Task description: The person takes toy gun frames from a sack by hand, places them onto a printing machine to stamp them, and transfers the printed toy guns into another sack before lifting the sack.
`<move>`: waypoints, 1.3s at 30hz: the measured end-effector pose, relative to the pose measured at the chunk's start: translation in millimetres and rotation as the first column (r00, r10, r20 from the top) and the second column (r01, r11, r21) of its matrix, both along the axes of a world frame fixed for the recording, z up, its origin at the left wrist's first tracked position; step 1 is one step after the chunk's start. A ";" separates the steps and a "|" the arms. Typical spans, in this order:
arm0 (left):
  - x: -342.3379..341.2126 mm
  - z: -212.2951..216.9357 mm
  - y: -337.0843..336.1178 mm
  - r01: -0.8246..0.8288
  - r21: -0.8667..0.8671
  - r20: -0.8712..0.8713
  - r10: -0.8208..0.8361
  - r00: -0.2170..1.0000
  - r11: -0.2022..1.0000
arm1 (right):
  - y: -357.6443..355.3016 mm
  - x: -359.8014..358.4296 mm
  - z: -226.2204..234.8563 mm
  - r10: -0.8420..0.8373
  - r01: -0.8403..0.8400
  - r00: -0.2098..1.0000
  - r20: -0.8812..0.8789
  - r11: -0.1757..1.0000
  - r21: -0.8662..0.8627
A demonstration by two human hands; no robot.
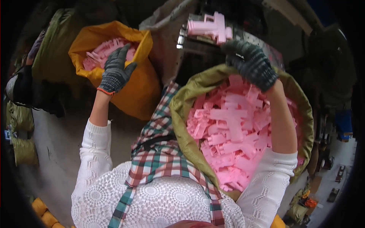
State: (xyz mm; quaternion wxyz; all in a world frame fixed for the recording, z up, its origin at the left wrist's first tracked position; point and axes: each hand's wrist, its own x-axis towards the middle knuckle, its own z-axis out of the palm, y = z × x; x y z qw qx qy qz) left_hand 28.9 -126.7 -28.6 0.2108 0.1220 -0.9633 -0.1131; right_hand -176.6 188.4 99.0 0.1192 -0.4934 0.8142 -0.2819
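Observation:
My left hand (116,70), in a dark knit glove, reaches over the mouth of a yellow sack (142,85) that holds pink plastic parts (100,51); its fingers are spread and hold nothing. My right hand (251,62), gloved the same way, is raised above an olive-green sack (182,114) heaped with pink cross-shaped plastic pieces (232,125). Just above the right fingertips is a pink cross-shaped piece (211,26) lying on a machine surface; whether the fingers grip it I cannot tell.
A dark machine (213,41) stands ahead between the two sacks. Olive-green sacks (21,125) are stacked along the left. Yellow sacks (43,214) lie at the lower left. Small objects sit on grey floor (338,174) at the right.

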 end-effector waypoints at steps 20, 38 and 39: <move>16.8 45.9 168.6 0.519 0.750 -0.069 -0.732 0.677 0.410 | 31.3 106.0 -18.1 0.262 -0.206 0.884 -0.386 0.962 0.179; -58.3 19.1 139.2 0.346 -0.149 -0.574 -0.366 0.732 0.926 | 55.2 62.7 34.0 -0.157 0.137 0.945 -0.288 0.987 -0.087; -71.5 18.0 131.0 0.293 -0.142 -0.570 -0.320 0.756 0.945 | 67.1 53.1 35.7 -0.206 0.192 0.960 -0.191 0.978 -0.086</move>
